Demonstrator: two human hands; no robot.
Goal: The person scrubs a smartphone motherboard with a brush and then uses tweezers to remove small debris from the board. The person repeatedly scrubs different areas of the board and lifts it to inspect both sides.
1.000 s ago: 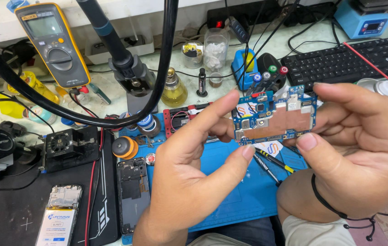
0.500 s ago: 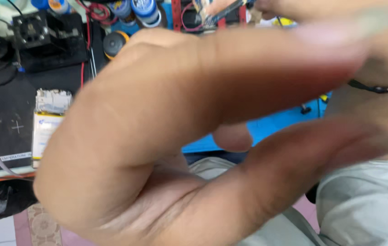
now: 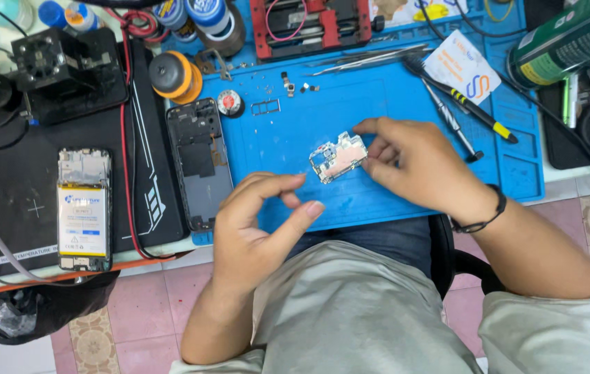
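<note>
Right hand (image 3: 419, 163) pinches small silver circuit board (image 3: 338, 157) flat on blue rubber mat (image 3: 288, 142) to steady it; left hand (image 3: 257, 228) hovers nearer, fingers apart, empty.

Black cord bracelet (image 3: 480, 220) (right wrist), pale grey-green shirt (image 3: 371, 312), jeans (image 3: 371, 232).

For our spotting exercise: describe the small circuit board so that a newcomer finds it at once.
Find the blue mat on the bench. Near its front edge, the right hand touches the circuit board. It is the only silvery, jagged-edged plate there, far smaller than the dark phone frame to its left.

Bright, even light; sharp, soft shadows.
</note>
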